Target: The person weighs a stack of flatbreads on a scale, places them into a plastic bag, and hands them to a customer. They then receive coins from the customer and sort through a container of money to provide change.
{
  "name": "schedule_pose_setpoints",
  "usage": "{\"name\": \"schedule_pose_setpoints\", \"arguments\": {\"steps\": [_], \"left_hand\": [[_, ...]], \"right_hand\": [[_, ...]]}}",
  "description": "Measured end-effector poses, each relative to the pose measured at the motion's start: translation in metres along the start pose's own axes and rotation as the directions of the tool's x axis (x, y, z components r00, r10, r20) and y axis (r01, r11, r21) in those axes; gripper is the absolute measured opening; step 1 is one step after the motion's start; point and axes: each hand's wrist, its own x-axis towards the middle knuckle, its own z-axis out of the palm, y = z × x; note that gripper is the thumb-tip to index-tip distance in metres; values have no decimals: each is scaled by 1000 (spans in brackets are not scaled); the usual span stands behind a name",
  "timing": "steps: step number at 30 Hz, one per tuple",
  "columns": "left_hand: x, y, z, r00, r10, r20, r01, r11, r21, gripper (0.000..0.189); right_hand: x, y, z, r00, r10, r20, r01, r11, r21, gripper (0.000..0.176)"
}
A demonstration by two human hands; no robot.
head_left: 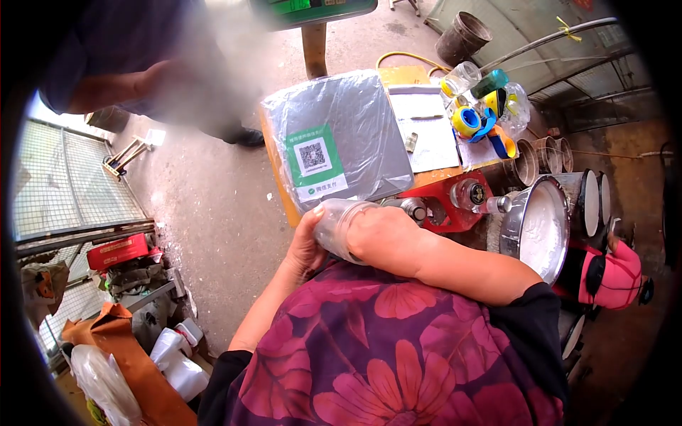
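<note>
My left hand [307, 240] is wrapped round the side of a clear plastic jar [332, 226], its thumb near the upper edge. The jar is tilted on its side in front of my apron. My right hand [380, 231] is at the jar's mouth, and its fingers seem to reach inside; they are hidden, so what they hold does not show. Just beyond both hands lies a plastic-wrapped scale platform [376, 135] bearing a green QR code sign [316, 162].
A scale display [312, 7] stands above the platform. Tape rolls [467, 122], papers [425, 135] and a red crate [444, 206] with bottles lie to the right, near a bowl of white powder [543, 231]. Another person's arm [114, 91] holds a blurred pale object [213, 71].
</note>
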Motion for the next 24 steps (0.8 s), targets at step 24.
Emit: {"name": "schedule_pose_setpoints", "arguments": {"steps": [24], "left_hand": [[-5,13,-7,998,50,-29,-52,992,-112,61]], "right_hand": [[47,44,-68,846,424,324,-323,-76,943,15]]}}
